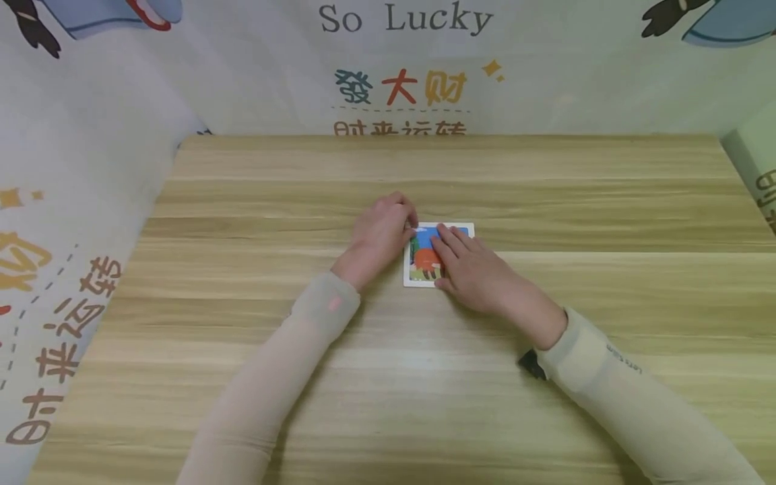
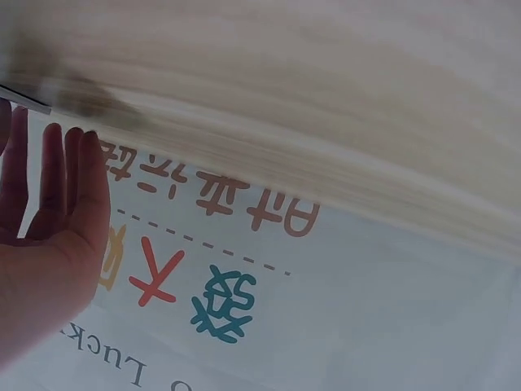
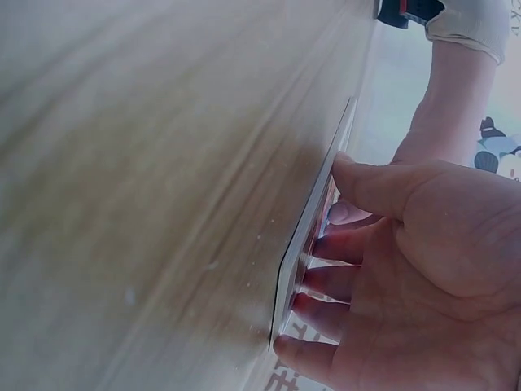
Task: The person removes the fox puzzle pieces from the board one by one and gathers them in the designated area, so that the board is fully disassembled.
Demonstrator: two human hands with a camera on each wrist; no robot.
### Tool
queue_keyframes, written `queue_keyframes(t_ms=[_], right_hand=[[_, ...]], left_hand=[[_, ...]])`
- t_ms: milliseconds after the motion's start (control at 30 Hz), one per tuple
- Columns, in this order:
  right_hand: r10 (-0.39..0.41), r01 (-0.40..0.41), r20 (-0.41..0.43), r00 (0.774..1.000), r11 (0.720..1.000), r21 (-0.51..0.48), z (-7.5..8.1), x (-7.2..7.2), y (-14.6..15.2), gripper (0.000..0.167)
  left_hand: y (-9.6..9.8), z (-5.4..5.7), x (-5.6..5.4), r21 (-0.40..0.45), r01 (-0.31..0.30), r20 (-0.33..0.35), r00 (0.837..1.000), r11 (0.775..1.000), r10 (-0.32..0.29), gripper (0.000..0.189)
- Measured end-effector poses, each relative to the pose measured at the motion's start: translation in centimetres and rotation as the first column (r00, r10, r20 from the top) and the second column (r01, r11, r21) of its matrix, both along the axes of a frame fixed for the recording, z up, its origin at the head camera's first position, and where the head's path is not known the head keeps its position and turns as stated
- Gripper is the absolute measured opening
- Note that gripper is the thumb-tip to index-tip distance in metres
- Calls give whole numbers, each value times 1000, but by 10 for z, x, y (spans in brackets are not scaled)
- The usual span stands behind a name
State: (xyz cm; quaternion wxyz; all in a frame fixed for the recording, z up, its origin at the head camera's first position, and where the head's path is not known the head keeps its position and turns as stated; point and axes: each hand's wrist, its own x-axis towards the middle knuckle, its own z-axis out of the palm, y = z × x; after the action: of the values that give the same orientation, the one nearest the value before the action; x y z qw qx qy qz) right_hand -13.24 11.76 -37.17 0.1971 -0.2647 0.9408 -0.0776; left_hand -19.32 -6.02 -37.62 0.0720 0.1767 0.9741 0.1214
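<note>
A small square picture board with a white border lies flat on the wooden table. Its picture has blue sky and an orange figure, partly covered by the right hand. My right hand rests on its right side, fingers stretched over the picture, thumb by the lower edge. The right wrist view shows the thin edge of the board along those fingertips. At the upper left corner is my left hand, thumb and forefinger touching there. In the left wrist view, only the tip of the board shows; the thumb is mostly cut off.
The wooden tabletop spreads around both hands. Behind it hangs a pale printed cloth with lettering, which also covers the left side. A small black object shows beneath the right sleeve cuff.
</note>
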Motion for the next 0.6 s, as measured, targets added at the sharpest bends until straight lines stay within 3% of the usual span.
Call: queue_keyframes(t_ms=[167, 367, 600], right_hand=[[6, -7, -18, 1000, 1000, -3, -1, 1, -1, 71], [11, -11, -36, 999, 1000, -3, 0, 2, 0, 70], [8, -8, -25, 1000, 1000, 0, 0, 2, -1, 71]], left_hand=[[0, 1, 2, -45, 23, -25, 999, 999, -24, 16], [3, 3, -2, -65, 4, -35, 999, 998, -6, 12], [6, 0, -11, -139, 85, -66, 993, 987, -94, 24]])
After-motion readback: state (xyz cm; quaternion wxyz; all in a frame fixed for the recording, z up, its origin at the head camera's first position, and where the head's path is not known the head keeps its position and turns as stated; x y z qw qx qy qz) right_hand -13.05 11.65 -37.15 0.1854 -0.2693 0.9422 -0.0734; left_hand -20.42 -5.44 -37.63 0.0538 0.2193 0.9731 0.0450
